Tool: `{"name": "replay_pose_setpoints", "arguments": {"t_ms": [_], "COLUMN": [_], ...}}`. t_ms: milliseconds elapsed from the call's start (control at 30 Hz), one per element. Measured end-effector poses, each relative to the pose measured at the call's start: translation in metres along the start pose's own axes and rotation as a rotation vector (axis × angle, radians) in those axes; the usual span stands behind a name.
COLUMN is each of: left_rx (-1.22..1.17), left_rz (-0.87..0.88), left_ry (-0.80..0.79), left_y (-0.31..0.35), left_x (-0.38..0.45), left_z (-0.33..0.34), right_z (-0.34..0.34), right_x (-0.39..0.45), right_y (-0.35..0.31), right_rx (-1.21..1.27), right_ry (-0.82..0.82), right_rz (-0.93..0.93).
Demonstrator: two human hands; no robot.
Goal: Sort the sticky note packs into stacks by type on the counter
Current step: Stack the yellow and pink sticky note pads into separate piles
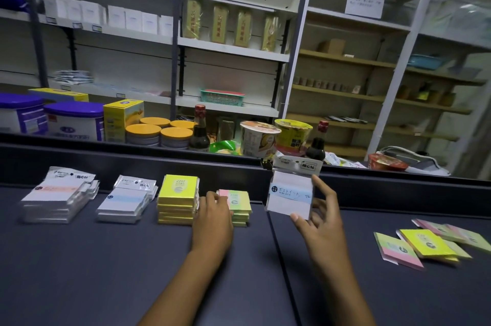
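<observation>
Dark grey flat worktop [106, 259] carries four stacks along its far left. Left to right: clear-wrapped white packs with a pink band [57, 196], clear-wrapped white packs with a blue band [125, 202], plain yellow pads [177, 199], pink-and-green pads [240, 207]. Unsorted pile of loose yellow and pink-green pads [425, 243] lies at right. Right hand [322, 224] holds a blue-banded white pack in clear wrap [291, 193] aloft, its grip pinching thumb against fingers. Left hand [214, 219] rests, fingers relaxed, against the pink-green stack. Likely best: carry it left to the matching blue stack, land it square.
</observation>
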State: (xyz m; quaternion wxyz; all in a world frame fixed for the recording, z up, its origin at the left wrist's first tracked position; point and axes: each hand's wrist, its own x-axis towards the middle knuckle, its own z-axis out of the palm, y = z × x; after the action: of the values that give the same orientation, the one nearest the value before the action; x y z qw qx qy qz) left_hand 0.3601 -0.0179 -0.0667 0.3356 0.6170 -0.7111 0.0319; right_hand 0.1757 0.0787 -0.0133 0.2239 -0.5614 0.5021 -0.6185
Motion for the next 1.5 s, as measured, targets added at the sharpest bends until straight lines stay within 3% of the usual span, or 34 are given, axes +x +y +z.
{"name": "replay_pose_setpoints", "arguments": {"t_ms": [133, 233, 500, 833, 1133, 1267, 1500], "left_rx": [-0.104, -0.056, 0.354, 0.311, 0.299, 0.269, 0.228], "left_rz": [0.106, 0.143, -0.047, -0.139, -0.120, -0.107, -0.083], "left_ry": [0.119, 0.034, -0.162, -0.124, -0.115, -0.109, -0.110], "left_y": [0.002, -0.014, -0.085, -0.178, -0.239, -0.255, -0.270], "left_x": [-0.014, -0.026, -0.045, -0.045, -0.029, -0.022, -0.015], "left_z": [-0.035, -0.070, -0.157, -0.194, -0.202, -0.205, -0.205], "right_z": [-0.013, -0.007, 0.065, 0.189, 0.294, 0.314, 0.328], "right_x": [-0.003, -0.008, -0.026, -0.025, -0.004, 0.003, 0.009], "right_y": [-0.002, -0.004, -0.022, -0.059, -0.039, -0.033, -0.028], "right_rx": [0.027, 0.069, 0.148, 0.097, -0.182, -0.311, -0.688], "right_ry": [-0.023, -0.073, -0.237, -0.370, -0.400, -0.412, -0.488], "right_rz": [0.004, 0.000, -0.006, -0.006, 0.066, 0.100, -0.009]}}
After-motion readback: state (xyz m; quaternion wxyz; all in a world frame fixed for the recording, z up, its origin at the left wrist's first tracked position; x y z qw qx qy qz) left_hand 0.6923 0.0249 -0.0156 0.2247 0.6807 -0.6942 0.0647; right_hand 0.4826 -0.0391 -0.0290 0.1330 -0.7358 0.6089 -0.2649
